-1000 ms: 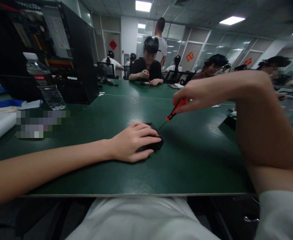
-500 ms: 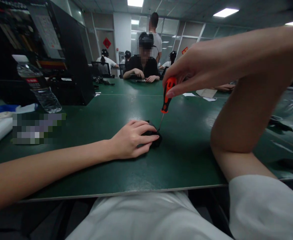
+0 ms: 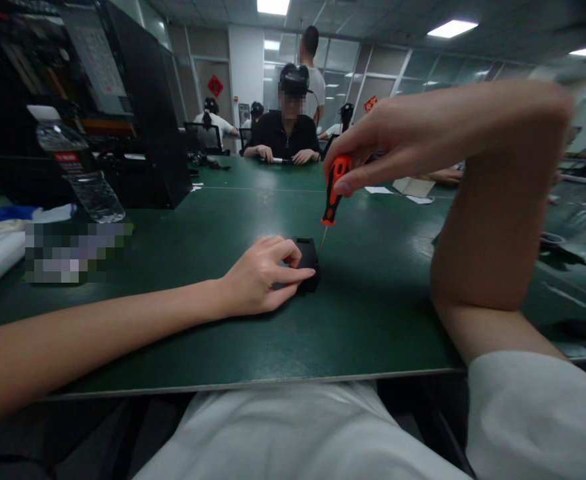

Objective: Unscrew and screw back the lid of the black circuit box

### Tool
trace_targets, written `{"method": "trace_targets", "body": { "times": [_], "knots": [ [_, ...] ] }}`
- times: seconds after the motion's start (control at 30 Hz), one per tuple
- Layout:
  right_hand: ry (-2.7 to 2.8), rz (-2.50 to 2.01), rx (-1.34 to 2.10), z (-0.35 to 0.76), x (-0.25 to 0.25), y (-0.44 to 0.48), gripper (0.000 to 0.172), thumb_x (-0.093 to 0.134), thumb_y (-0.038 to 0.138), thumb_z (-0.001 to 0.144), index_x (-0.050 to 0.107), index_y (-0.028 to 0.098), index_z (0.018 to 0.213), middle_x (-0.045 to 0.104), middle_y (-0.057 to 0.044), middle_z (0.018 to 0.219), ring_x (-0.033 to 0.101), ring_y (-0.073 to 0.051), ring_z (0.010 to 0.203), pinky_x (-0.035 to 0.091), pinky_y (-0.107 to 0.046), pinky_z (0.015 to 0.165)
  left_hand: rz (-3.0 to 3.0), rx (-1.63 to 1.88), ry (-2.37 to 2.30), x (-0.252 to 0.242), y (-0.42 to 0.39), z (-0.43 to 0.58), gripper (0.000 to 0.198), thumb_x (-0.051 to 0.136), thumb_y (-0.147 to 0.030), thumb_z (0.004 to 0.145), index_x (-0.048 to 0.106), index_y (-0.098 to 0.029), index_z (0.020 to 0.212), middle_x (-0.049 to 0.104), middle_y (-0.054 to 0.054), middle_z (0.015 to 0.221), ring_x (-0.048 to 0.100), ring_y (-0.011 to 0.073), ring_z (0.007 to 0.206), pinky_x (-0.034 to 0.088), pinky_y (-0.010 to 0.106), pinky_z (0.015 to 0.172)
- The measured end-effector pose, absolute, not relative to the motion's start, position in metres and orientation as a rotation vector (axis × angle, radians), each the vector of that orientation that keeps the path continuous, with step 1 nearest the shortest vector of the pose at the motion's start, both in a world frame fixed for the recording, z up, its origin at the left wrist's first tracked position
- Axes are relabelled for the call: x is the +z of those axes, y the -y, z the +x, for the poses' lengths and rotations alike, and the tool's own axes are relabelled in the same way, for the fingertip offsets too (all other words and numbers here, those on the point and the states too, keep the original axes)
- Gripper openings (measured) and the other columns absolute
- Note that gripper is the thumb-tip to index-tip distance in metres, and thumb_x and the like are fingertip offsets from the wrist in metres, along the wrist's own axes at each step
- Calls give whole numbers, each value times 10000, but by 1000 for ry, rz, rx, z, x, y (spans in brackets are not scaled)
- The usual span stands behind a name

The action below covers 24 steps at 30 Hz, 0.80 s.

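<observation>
On the green table lies a small black box-like part (image 3: pixel 307 253); its exact kind does not show. My left hand (image 3: pixel 267 275) rests against its left side, fingers curled on it and one fingertip on its top near the front. Above and to the right, my right hand (image 3: pixel 373 143) is closed round the handle of an orange and black screwdriver (image 3: pixel 331 193). The screwdriver points down, tilted slightly, with its thin tip at the right edge of the black part. Whether the tip sits in a screw I cannot tell.
A water bottle (image 3: pixel 80 167) leans beside a black computer case (image 3: pixel 147 100) on the left. Blue and white packaging (image 3: pixel 3 217) lies near it. Across the green table (image 3: pixel 213 247) a person (image 3: pixel 285 133) works. A cardboard piece (image 3: pixel 413 188) and paper scraps lie to the right.
My left fingers have drawn back and curled, so more of the black part's top shows. The part has turned a little. My right forearm has shifted slightly; the screwdriver stays nearly in place.
</observation>
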State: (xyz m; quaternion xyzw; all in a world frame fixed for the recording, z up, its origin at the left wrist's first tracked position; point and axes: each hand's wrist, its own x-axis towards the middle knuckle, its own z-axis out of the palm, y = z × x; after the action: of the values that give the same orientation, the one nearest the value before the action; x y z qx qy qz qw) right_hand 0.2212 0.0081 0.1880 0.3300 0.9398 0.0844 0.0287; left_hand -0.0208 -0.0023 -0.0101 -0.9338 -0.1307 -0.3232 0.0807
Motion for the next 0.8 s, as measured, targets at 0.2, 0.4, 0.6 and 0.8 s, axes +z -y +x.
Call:
{"method": "trace_targets", "body": {
  "times": [0.2,0.4,0.6,0.8],
  "knots": [
    [-2929,857,67,224,189,-10,546,507,644,922,691,178,1138,670,75,815,528,-6,635,328,-154,507,-2800,-933,354,-11,-1,-22,276,571,-195,949,747,-205,1161,616,80,962,578,188,863,448,336,793],
    [-2867,859,-39,227,193,-4,542,533,615,908,714,175,1169,720,50,938,605,-32,744,402,-151,586,-2837,-943,371,-11,-1,-23,282,578,-181,942,752,-191,1163,620,81,954,592,186,855,453,324,779],
    [-2837,847,-34,233,195,6,542,537,653,856,743,261,1168,744,89,975,653,-55,787,440,-180,615,-2853,-951,394,-12,-2,-23,282,578,-186,935,754,-201,1154,642,68,930,612,174,832,458,308,770],
    [-2839,919,22,232,192,23,507,568,695,838,766,323,1119,761,83,1023,685,-83,782,475,-202,600,-2851,-966,345,-11,-1,-21,283,556,-171,944,754,-154,1145,649,46,806,595,152,710,436,297,695]
  ]
}}
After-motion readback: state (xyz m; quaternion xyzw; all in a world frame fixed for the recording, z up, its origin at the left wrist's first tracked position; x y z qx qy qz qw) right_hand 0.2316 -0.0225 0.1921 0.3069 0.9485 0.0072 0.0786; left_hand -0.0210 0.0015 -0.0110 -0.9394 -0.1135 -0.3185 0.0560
